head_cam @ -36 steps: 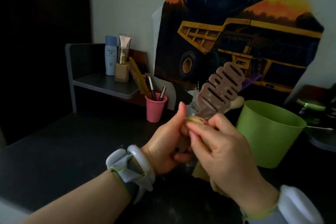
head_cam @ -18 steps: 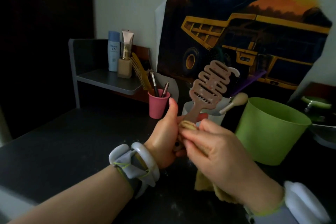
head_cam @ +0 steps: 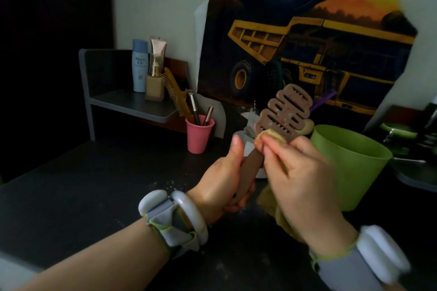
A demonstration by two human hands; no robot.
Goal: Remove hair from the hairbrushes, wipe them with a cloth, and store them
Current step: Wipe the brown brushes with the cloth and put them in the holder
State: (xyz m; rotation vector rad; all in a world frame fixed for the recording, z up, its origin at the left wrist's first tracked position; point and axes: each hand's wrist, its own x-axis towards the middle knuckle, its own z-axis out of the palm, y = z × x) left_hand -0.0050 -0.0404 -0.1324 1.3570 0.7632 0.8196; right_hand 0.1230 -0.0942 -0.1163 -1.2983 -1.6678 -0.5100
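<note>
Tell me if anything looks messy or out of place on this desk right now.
Pale crumbs or specks are scattered on the dark desk beside the left hand. The brown hairbrush also shows reddish smudges on its back. Nothing else stands out.

Bare forearms, grey wrist straps [head_cam: 340, 269] – white pods, lime cord, pale bangle [head_cam: 191, 217] on left wrist

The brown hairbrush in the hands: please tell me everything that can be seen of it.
The brown plastic-looking vented hairbrush has a wavy head with open slots and a smooth straight handle. It is held tilted, head up and leaning right, above the dark table. The left hand grips its handle; the right hand presses a folded yellowish cloth against the base of the head. Small pale specks show on the head.
</note>
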